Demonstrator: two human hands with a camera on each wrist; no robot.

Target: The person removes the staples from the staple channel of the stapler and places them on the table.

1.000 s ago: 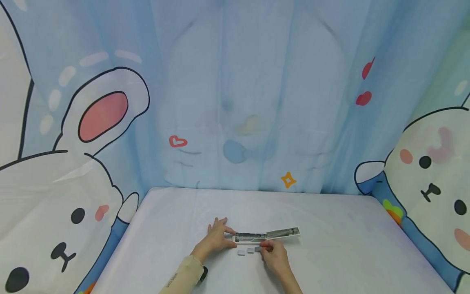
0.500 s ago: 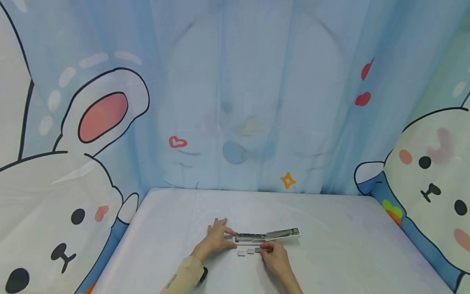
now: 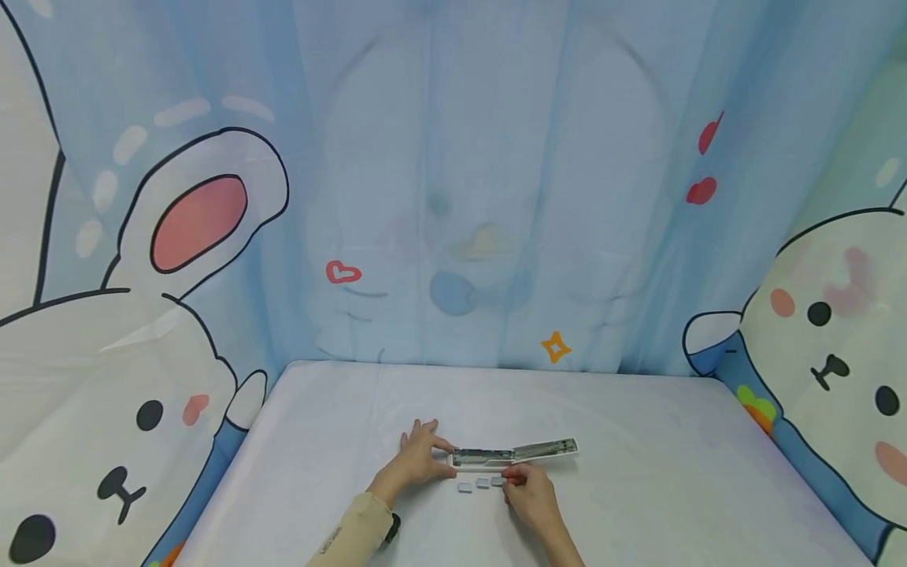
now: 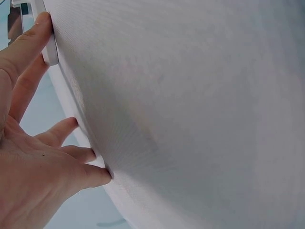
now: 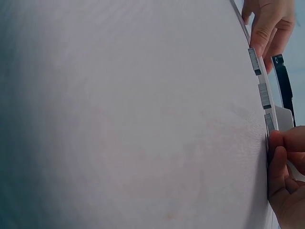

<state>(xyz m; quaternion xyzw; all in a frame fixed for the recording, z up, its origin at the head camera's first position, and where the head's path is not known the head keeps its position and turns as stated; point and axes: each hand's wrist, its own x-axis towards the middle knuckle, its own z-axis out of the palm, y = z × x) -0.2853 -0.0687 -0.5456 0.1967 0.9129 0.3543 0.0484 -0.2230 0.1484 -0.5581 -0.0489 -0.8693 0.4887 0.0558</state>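
A long white stapler [image 3: 484, 458] lies opened out on the table, its dark metal inside facing up. My left hand [image 3: 422, 458] holds its left end between thumb and index finger; in the left wrist view the other fingers [image 4: 90, 174] are spread with their tips on the cloth. In front of the stapler, several small grey staple strips form a short row: a left one [image 3: 464, 488], a middle one [image 3: 483, 483] and a right one [image 3: 497, 481]. My right hand [image 3: 530, 496] pinches the right strip by its near end, which its fingertips hide.
White cloth covers the table [image 3: 659, 472]. Behind it hangs a blue curtain [image 3: 397, 197] with cartoon figures, which also runs along both sides. The stapler's metal arm [image 3: 547, 450] slants up to the right, beyond my right hand.
The strip in my right fingers has turned from dark and tilted to lying paler, in line with the others. My left hand and the stapler have stayed in place.
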